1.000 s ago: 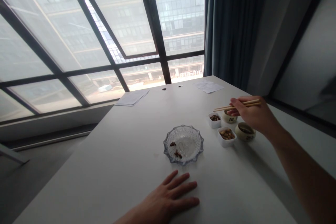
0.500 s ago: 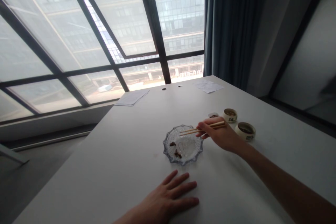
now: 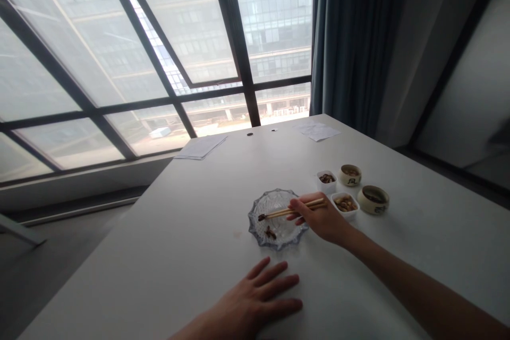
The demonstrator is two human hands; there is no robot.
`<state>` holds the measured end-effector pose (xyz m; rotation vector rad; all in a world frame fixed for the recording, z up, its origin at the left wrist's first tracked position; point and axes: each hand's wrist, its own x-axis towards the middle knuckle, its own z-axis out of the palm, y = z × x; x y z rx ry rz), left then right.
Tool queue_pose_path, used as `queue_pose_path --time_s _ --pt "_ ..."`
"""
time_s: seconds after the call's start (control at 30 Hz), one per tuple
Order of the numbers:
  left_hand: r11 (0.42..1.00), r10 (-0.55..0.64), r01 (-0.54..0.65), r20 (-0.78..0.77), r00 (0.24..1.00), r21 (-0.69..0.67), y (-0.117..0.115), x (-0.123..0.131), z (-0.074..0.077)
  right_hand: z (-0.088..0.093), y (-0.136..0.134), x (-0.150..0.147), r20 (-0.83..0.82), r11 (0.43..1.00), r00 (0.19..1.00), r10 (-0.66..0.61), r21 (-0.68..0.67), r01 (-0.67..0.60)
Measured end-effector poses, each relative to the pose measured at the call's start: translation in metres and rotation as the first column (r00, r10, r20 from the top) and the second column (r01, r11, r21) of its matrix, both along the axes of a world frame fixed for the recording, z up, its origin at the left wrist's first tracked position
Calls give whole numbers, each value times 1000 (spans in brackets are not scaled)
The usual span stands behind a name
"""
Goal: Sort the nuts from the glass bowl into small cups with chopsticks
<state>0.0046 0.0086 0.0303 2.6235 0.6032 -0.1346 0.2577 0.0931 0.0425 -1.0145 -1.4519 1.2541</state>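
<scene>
My right hand [image 3: 319, 217] holds a pair of wooden chopsticks [image 3: 283, 212] over a scalloped clear glass dish [image 3: 255, 235]. Their tips meet at a small dark brown dried piece [image 3: 261, 218] on the dish's left side; whether they pinch it I cannot tell. Lower in the dish lies another dark brown dried clump [image 3: 270, 232]. My left hand [image 3: 261, 297] rests palm down on the white table [image 3: 159, 265] just in front of the dish, fingers spread and holding nothing.
Right of the dish stand a white cup of dark pieces [image 3: 326, 179], a white cup of lighter brown pieces [image 3: 346, 204], and two cream pots [image 3: 350, 175] with dark characters. Papers [image 3: 202, 147] lie at the far left edge, more sheets [image 3: 317, 130] at the far right.
My right hand has moved left and toward me, bringing the chopstick tips together down at the dark piece. Both white cups now show more fully. My left hand has stayed in place.
</scene>
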Motion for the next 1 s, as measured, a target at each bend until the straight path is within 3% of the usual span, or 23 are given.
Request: queue_pose_path --time_s 0.2,0.4,0.5,0.63,0.8,1.0 --pt "1000 -3 2 68 998 15 -1 -3 -4 13 0 6 14 996 996 -85 -1 85" --pt "1000 -11 10 31 999 27 -2 -3 -5 47 7 37 -9 969 969 -246 25 246" --pt "1000 0 -1 48 999 20 -1 -3 -4 70 8 61 -10 916 917 -398 53 398" --pt "1000 -4 3 27 1000 10 -1 -3 -5 90 11 93 3 791 798 -603 138 597" --pt "1000 -5 3 67 998 27 -1 -3 -4 86 21 120 61 721 728 -683 222 657" --pt "1000 2 -3 39 999 11 -1 -3 -6 77 28 124 112 796 789 -604 139 590"
